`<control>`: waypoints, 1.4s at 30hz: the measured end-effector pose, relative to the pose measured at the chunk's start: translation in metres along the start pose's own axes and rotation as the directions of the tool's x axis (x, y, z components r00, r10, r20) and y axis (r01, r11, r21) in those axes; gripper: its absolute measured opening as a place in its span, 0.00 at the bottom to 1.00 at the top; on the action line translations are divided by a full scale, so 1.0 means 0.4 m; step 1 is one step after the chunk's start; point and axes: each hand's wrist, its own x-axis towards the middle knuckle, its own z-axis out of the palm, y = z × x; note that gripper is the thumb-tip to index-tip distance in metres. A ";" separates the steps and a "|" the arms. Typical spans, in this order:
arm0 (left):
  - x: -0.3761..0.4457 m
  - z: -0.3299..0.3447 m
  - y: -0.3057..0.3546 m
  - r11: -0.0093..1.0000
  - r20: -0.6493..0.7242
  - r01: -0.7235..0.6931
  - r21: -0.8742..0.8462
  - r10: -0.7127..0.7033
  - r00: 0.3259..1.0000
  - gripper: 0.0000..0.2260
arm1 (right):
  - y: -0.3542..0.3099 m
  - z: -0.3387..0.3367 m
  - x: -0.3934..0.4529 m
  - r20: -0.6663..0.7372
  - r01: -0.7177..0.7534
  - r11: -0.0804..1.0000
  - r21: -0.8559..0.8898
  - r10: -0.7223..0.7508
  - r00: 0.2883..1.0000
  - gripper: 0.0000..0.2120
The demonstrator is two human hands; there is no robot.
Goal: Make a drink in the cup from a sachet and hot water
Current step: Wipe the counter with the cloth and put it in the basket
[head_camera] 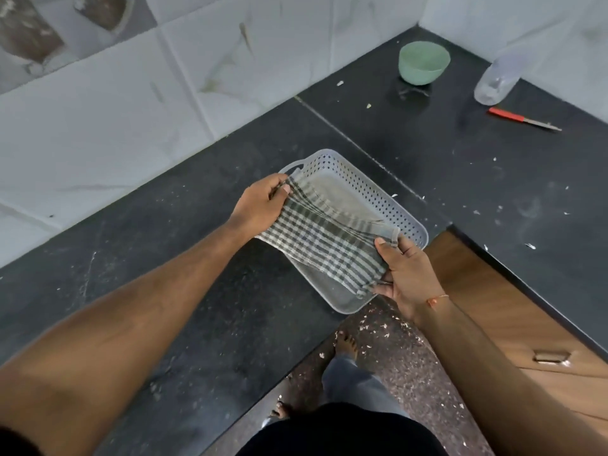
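From the head camera I see both hands stretching a folded grey-and-white checked cloth [325, 240] over a pale grey perforated plastic tray [371, 189] on the dark stone counter [184, 291]. My left hand [260, 205] pinches the cloth's far corner between thumb and curled fingers; my right hand [406, 274] pinches the near end, thumb on top and fingers tucked under. I judge the cloth is held taut so it can be laid flat in the tray as a liner. Well beyond the fingertips, toward the wall corner, stands a mint-green round cup [423, 62], though it may be a small bowl. Right of it lie a clear plastic bottle [498, 77] and a red-handled knife [523, 118]. No sachet shows, so drink-making looks barely begun.
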 end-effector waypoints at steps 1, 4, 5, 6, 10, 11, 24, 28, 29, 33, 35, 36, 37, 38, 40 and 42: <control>0.027 0.009 0.004 0.999 0.011 -0.022 0.046 0.022 1.000 0.08 | -0.006 -0.003 0.013 -0.010 -0.006 1.000 -0.015 0.006 1.000 0.08; 0.112 0.035 0.008 0.977 0.045 -0.105 0.188 0.098 0.994 0.09 | -0.027 -0.008 0.056 -0.027 -0.036 0.999 -0.040 0.035 0.999 0.08; 0.138 0.046 0.009 0.963 0.061 -0.124 0.237 0.113 0.992 0.11 | -0.032 -0.010 0.071 -0.029 -0.047 0.996 -0.072 0.045 0.999 0.07; 0.161 0.056 0.011 0.949 0.077 -0.135 0.285 0.118 0.990 0.12 | -0.036 -0.011 0.086 -0.030 -0.060 0.992 -0.114 0.057 0.998 0.06; 0.223 0.087 0.021 0.859 0.144 -0.199 0.472 0.147 0.979 0.15 | -0.040 -0.021 0.134 0.018 -0.061 0.913 -0.402 0.074 0.997 0.06; 0.231 0.094 0.023 0.840 0.161 -0.213 0.499 0.151 0.975 0.15 | -0.038 -0.024 0.141 0.045 -0.036 0.883 -0.468 0.065 0.997 0.07; 0.227 0.137 0.001 0.774 0.214 -0.179 0.607 0.058 0.975 0.19 | -0.140 -0.048 0.144 0.185 0.183 0.071 -0.981 0.017 0.983 0.12; 0.168 0.159 0.023 0.723 0.189 -0.251 0.644 0.168 0.967 0.24 | -0.160 -0.043 0.137 0.360 0.361 -0.022 -0.932 -0.138 0.923 0.11; 0.144 0.167 0.032 0.719 0.178 -0.270 0.641 0.203 0.963 0.22 | -0.156 -0.041 0.139 0.408 0.408 -0.023 -0.912 -0.133 0.903 0.10; 0.013 0.208 0.053 0.781 0.388 -0.446 0.437 0.284 0.877 0.07 | -0.122 -0.035 0.165 0.498 0.496 -0.045 -0.867 -0.060 0.865 0.11; -0.055 0.239 0.045 0.751 0.554 -0.551 0.364 0.301 0.776 0.10 | -0.110 -0.037 0.179 0.491 0.489 -0.067 -0.870 -0.025 0.871 0.13; -0.079 0.253 0.039 0.726 0.598 -0.585 0.361 0.301 0.743 0.13 | -0.106 -0.038 0.185 0.485 0.484 -0.080 -0.872 -0.001 0.874 0.14; -0.095 0.266 0.031 0.697 0.620 -0.611 0.376 0.300 0.725 0.16 | -0.105 -0.039 0.189 0.482 0.482 -0.097 -0.871 0.024 0.876 0.15; -0.102 0.276 0.026 0.673 0.625 -0.625 0.395 0.302 0.720 0.17 | -0.103 -0.039 0.193 0.480 0.482 -0.109 -0.870 0.041 0.876 0.16; -0.105 0.282 0.029 0.653 0.618 -0.625 0.428 0.293 0.729 0.15 | -0.101 -0.041 0.198 0.487 0.488 -0.111 -0.866 0.040 0.873 0.17; -0.104 0.284 0.035 0.641 0.619 -0.616 0.459 0.266 0.739 0.15 | -0.097 -0.042 0.203 0.499 0.496 -0.112 -0.861 0.003 0.867 0.15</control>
